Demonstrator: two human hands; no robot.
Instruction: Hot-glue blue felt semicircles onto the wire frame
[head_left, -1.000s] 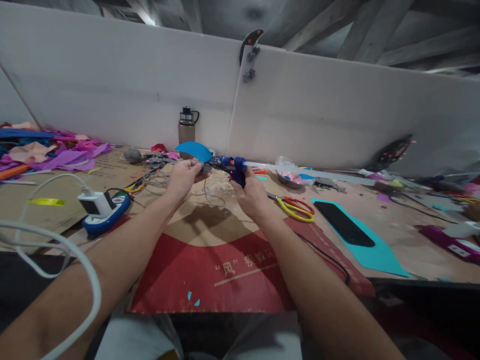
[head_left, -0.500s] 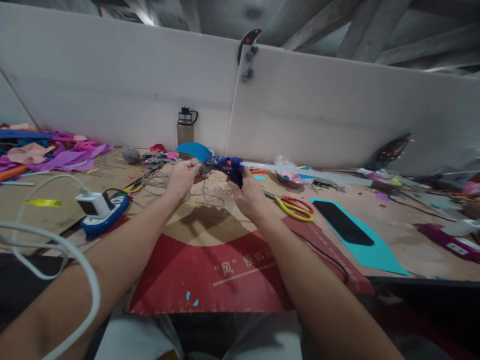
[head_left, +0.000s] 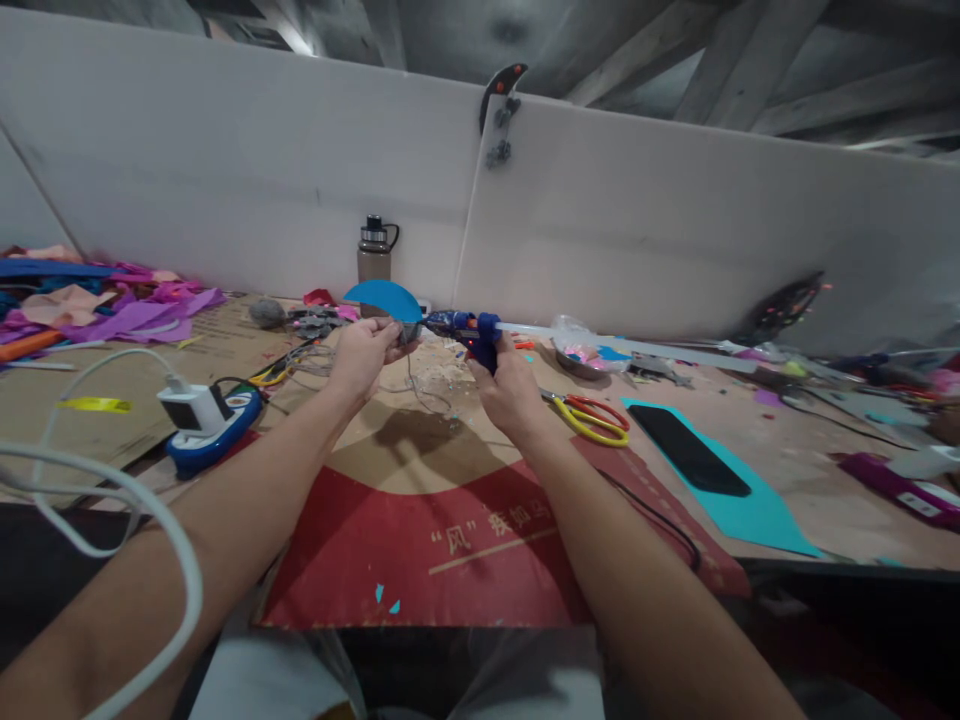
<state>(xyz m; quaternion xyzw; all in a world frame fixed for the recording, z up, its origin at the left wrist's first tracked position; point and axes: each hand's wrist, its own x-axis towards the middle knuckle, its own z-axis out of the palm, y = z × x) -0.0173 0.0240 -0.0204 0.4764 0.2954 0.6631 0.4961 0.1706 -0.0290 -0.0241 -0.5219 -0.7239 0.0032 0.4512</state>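
Observation:
My right hand (head_left: 510, 388) grips the handle of a blue hot glue gun (head_left: 469, 328), with a clear glue stick (head_left: 525, 328) sticking out behind it to the right. The gun's nozzle points left at a small grey piece (head_left: 406, 333) pinched in the fingers of my left hand (head_left: 364, 355). Both hands are held over the brown cardboard (head_left: 420, 440) in the middle of the table. A thin wire (head_left: 420, 392) hangs below the grey piece.
Red-and-yellow scissors (head_left: 589, 415) lie right of my hands, then a black phone (head_left: 688, 448) on teal paper (head_left: 757, 510). A blue power strip with a white charger (head_left: 204, 425) sits left. A water bottle (head_left: 373, 255) stands against the white partition. Purple paper scraps (head_left: 127, 310) lie far left.
Both hands have risen slightly and drawn a little closer together, the glue gun nozzle staying at the grey piece. Nothing else has moved.

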